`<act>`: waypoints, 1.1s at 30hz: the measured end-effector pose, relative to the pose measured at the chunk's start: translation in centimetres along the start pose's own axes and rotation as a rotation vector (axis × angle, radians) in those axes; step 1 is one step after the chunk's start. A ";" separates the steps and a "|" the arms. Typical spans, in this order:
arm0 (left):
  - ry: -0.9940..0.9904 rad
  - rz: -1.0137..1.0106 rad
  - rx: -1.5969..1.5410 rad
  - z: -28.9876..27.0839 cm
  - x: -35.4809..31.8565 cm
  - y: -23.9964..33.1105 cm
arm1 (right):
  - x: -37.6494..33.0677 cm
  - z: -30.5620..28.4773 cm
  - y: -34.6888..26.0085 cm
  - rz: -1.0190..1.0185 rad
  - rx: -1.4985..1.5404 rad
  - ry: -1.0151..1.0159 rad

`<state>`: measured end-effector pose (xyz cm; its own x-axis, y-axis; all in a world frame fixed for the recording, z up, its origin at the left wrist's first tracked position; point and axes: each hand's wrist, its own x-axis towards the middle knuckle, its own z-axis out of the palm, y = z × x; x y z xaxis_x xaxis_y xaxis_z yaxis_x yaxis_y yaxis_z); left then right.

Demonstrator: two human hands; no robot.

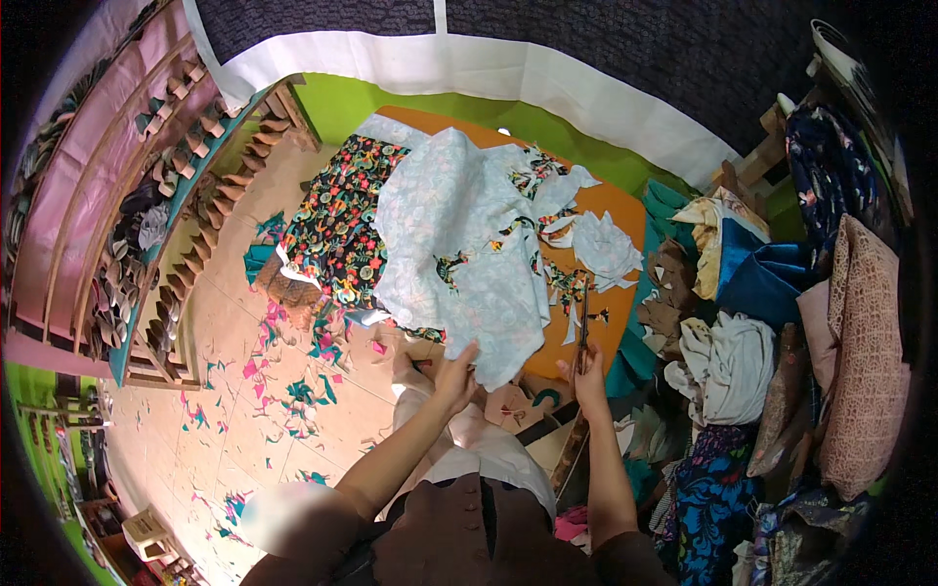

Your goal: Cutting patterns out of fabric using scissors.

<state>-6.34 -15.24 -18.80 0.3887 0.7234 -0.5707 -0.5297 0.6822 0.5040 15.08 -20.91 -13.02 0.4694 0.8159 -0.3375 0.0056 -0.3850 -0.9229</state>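
A pale blue patterned cloth (459, 244) lies spread over a dark floral fabric (337, 230) on an orange table (616, 205). My left hand (456, 374) pinches the cloth's lower edge. My right hand (589, 376) holds a pair of scissors (583, 322), blades pointing up over the table, beside small cloth offcuts (601, 244).
Piled fabrics and cushions (772, 322) crowd the right side. Wooden racks of shoe lasts (166, 215) curve along the left. Coloured fabric scraps (283, 381) litter the tiled floor. A white-edged dark curtain (547, 59) hangs behind the table.
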 end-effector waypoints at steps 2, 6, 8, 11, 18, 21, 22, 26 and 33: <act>0.030 -0.004 0.133 2.3 0.1 -0.3 | 0.0 -1.0 1.6 -0.048 -0.071 -0.085; 0.264 -0.118 0.396 2.5 -0.1 -0.4 | -1.2 -0.8 2.1 0.032 0.262 -0.100; 0.346 -0.024 0.036 3.3 -0.9 -0.6 | -1.7 -1.1 2.2 0.175 0.429 -0.284; 0.250 -0.020 0.036 2.2 -1.0 -0.3 | -3.5 0.7 0.4 0.155 0.333 -0.326; 0.228 -0.051 0.235 4.8 -2.4 1.1 | -6.0 0.5 2.2 0.255 0.346 -0.562; 0.193 -0.016 0.169 3.8 -2.0 1.1 | -7.5 0.9 2.5 0.252 0.348 -0.608; 0.202 0.021 0.148 3.5 -2.0 1.0 | -8.1 0.9 2.3 0.196 0.335 -0.609; 0.251 0.175 0.096 3.1 -2.4 0.1 | -9.3 0.1 2.2 0.394 0.316 -0.610; 0.261 0.013 0.123 3.3 -2.8 0.5 | -8.5 0.7 2.8 0.559 0.274 -0.735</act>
<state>-5.21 -16.55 -14.78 0.1670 0.6910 -0.7033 -0.4320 0.6925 0.5778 10.45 -28.65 -12.84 -0.3296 0.6472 -0.6874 -0.3011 -0.7621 -0.5732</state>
